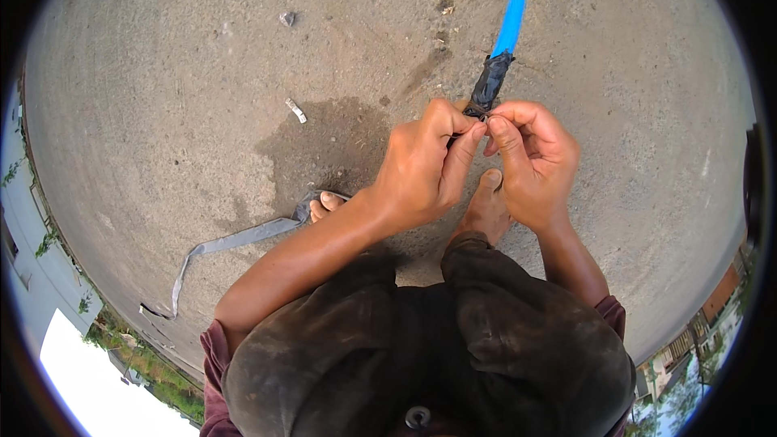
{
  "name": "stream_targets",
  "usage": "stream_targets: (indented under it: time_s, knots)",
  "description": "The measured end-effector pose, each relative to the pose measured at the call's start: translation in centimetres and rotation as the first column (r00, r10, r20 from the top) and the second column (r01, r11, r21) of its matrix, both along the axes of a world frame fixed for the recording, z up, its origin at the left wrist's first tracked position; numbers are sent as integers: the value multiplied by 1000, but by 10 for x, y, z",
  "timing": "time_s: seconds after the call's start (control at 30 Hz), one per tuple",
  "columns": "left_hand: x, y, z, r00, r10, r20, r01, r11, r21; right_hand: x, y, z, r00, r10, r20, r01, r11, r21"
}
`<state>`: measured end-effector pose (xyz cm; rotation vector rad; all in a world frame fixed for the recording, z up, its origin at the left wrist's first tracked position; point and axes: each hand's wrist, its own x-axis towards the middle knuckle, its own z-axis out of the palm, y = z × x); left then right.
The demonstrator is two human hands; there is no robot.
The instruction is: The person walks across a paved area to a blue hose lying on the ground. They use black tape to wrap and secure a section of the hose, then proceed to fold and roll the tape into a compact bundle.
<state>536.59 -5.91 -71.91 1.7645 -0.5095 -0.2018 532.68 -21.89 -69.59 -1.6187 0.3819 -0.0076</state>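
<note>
Grey strap (235, 239) trailing across concrete ground (162, 97) at left. Left hand (421, 166), fingers pinched on dark wrapping (490, 85) at the blue hose (512, 0) end. Right hand (530, 162), fingers pinched narrow on the same wrapping, above bare feet.

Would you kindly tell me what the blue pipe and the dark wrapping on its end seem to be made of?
Blue pipe: probably plastic, smooth, evenly coloured and faintly glossy. Dark wrapping: looks like rubber strip or tape, matt, creased, wound in overlapping turns.
</note>
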Motion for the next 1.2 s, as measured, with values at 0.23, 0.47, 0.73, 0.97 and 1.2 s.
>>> stream_targets:
  time_s: [0.23, 0.47, 0.73, 0.97, 1.2]
  knots:
    - [4, 0, 6, 993, 4, 120, 4, 998, -65, -5, -1, 1, 994, -30, -105, 59, 956, 287]
    - [13, 6, 11, 982, -121, 144, 143, 977, -156, -13, 4, 1, 952, -18, -306, 189, 820, 540]
    - [4, -2, 4, 904, 80, -420, -160, 974, -160, -11, 12, 1, 989, -42, -139, 67, 981, 184]
    - [11, -4, 11, 800, 24, -599, -175, 965, -194, 4, -16, -17, 906, 333, 260, -67, 720, -691]
    - [17, 4, 10, 708, -72, -703, -63, 984, -165, 3, -17, -15, 964, 221, 149, -132, 882, -452]
